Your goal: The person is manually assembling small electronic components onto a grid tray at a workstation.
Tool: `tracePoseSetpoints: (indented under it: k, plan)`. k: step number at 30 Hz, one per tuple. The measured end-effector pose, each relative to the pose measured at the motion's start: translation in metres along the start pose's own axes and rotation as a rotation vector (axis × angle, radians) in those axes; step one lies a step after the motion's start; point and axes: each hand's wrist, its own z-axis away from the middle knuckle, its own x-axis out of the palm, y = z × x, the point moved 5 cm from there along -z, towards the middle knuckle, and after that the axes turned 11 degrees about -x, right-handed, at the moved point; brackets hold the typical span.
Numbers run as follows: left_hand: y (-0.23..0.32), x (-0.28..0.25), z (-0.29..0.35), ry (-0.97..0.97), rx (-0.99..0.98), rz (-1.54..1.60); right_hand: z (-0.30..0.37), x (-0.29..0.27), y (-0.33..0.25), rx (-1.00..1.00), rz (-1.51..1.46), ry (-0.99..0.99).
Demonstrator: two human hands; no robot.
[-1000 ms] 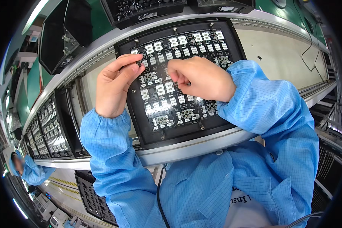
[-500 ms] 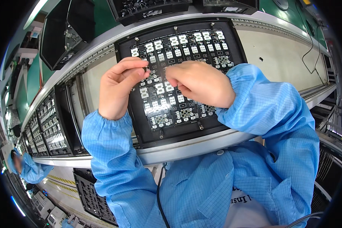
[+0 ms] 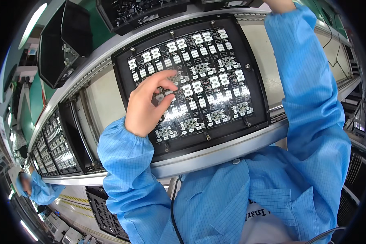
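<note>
A black rectangular tray (image 3: 254, 97) holds several circuit boards (image 3: 203, 69) crowded with white connectors and small dark parts. Over the left part of these boards hovers my left hand (image 3: 146, 103), its fingers curved and its thumb apart from them. No held item can be made out in it; the space inside the curl is partly hidden. My right hand (image 3: 281, 5) reaches far forward to the upper edge of the view, near a black bin. Only its wrist end shows, and its fingers are cut off by the picture's edge.
Metal conveyor rails (image 3: 219, 152) run along both sides of the tray. Black bins, one with small dark parts (image 3: 146, 12), stand beyond it. More board trays (image 3: 57, 142) line up at left, where a person in blue (image 3: 40, 189) stands. A dark rack (image 3: 107, 213) sits below.
My right hand has left the boards and stretched forward to the upper right. My left hand's finger and thumb have parted from a pinch, and it sits slightly lower in view.
</note>
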Motion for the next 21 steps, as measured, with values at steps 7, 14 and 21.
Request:
tracePoseSetpoints:
  k: [7, 14, 21]
  plan:
    - [0.007, -0.002, 0.006, 0.065, 0.027, -0.121, -0.015, -0.015, 0.013, 0.015, 0.082, 0.058]
    - [0.013, 0.000, 0.003, 0.087, 0.126, -0.219, -0.020, -0.020, 0.019, -0.009, 0.119, 0.070]
    - [0.007, 0.003, 0.000, 0.087, 0.180, -0.229, -0.025, -0.004, 0.044, 0.043, 0.470, -0.112]
